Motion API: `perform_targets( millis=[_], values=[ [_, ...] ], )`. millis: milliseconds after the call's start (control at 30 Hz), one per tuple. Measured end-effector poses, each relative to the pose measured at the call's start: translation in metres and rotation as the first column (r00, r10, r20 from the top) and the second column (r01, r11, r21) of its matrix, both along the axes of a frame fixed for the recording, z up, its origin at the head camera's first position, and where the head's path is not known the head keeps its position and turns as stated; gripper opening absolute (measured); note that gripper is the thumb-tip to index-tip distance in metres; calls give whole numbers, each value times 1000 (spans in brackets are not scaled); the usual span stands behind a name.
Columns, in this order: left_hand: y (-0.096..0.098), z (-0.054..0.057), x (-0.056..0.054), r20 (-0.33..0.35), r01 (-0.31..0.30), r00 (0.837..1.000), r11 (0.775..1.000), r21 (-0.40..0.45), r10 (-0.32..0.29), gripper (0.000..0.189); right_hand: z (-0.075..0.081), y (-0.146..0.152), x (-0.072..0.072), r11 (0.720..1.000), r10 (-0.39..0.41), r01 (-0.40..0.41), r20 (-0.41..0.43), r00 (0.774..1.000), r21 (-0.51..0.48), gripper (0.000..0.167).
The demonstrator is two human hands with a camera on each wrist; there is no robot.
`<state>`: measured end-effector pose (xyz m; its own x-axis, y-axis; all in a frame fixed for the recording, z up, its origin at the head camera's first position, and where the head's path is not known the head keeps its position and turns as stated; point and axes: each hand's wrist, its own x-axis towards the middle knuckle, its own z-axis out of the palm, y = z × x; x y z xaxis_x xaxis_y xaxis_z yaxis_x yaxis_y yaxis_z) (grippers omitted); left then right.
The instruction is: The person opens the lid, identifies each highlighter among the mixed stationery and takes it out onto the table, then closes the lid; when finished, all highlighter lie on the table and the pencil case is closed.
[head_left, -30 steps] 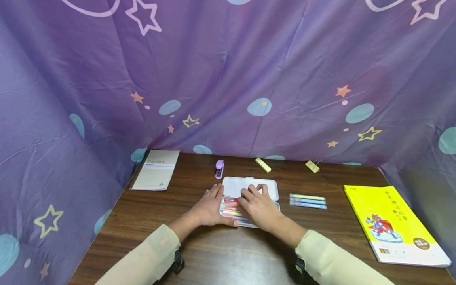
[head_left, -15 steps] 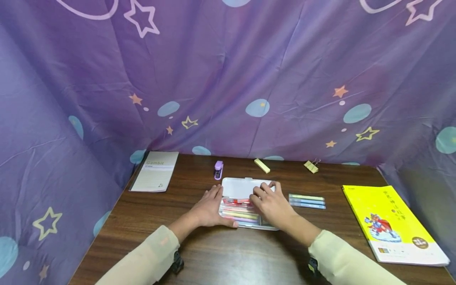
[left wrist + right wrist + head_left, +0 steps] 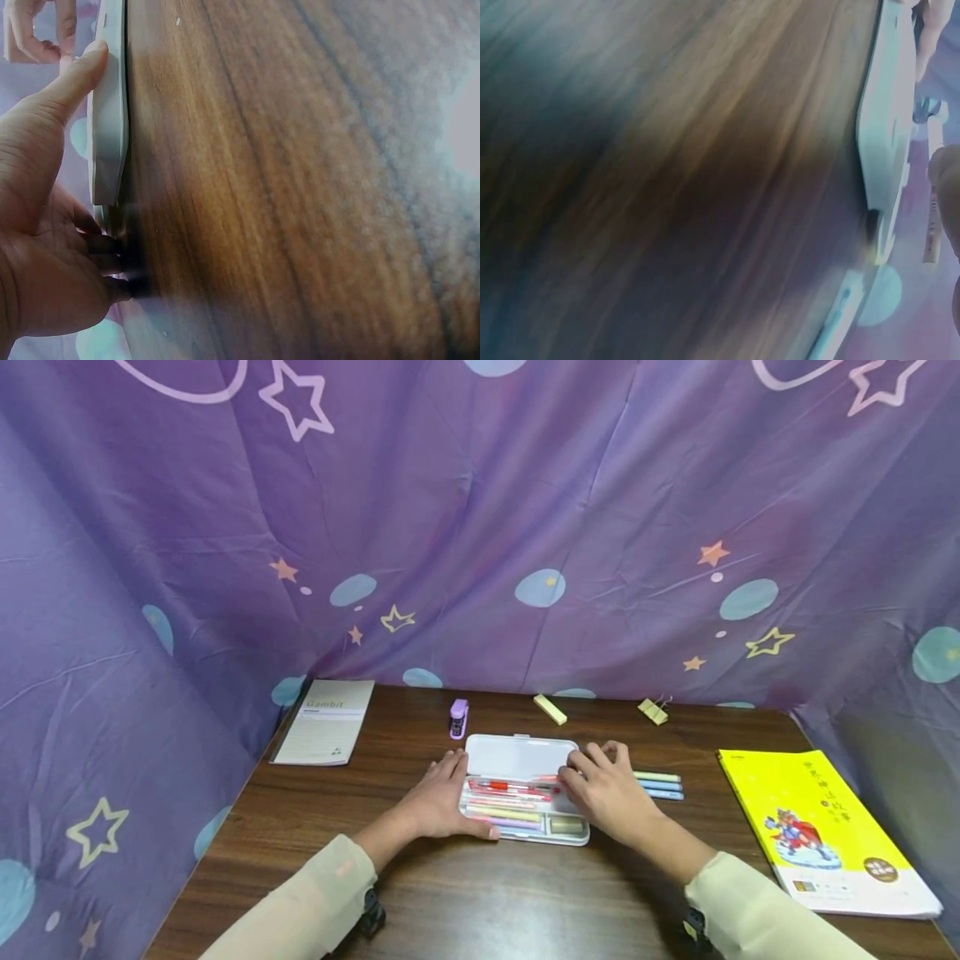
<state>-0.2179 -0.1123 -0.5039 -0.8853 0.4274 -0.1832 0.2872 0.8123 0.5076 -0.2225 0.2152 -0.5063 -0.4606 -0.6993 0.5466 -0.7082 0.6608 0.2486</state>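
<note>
A white pencil case (image 3: pixel 522 753) lies with its lid folded back in the head view. A red pen (image 3: pixel 501 786), several pale-coloured pens (image 3: pixel 502 814) and a small greyish block (image 3: pixel 566 825) lie inside. My left hand (image 3: pixel 435 802) holds the case's left end, its thumb along the front side and its fingers by the lid. My right hand (image 3: pixel 603 781) is above the case's right end and pinches a slim white pen (image 3: pixel 934 191) with a clear cap. In the head view a reddish end of it sticks out left of the fingers.
Several yellow and blue pens (image 3: pixel 660 785) lie right of the case, partly behind the right hand. Behind it are a purple stapler (image 3: pixel 459 719), a pale yellow bar (image 3: pixel 551 709) and a binder clip (image 3: pixel 653 712). A notebook (image 3: pixel 322 723) and a yellow book (image 3: pixel 825 827) flank them.
My right hand has moved right across the case with the pen, uncovering the pens and the block inside. My left hand stays at the case's left end.
</note>
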Motion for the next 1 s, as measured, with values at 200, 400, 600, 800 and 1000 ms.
perform_targets(
  millis=[200, 400, 600, 800, 1000],
  values=[
    [1, 0, 0, -3, -2, 1000, 1000, -6, 2, 149, -5, 18, 4, 1000, -28, 28, 18, 999, 5, 18],
    [0, 1, 1, -2, -2, 1000, 1000, -10, 2, 149, -8, 38, 9, 996, -87, 86, 51, 995, 21, 16],
    [0, 1, 0, -3, 6, 1000, 1000, 1, -6, 149, -10, 58, 14, 993, -118, 117, 51, 992, 34, 24],
    [0, 0, 0, -3, 6, 1000, 1000, -2, -6, 148, -15, 76, 19, 992, -123, 122, 29, 992, 31, 20],
    [1, 1, 0, -8, 6, 1000, 1000, -4, -6, 148, -20, 89, 23, 991, -130, 130, -2, 992, 17, 29]
  ],
)
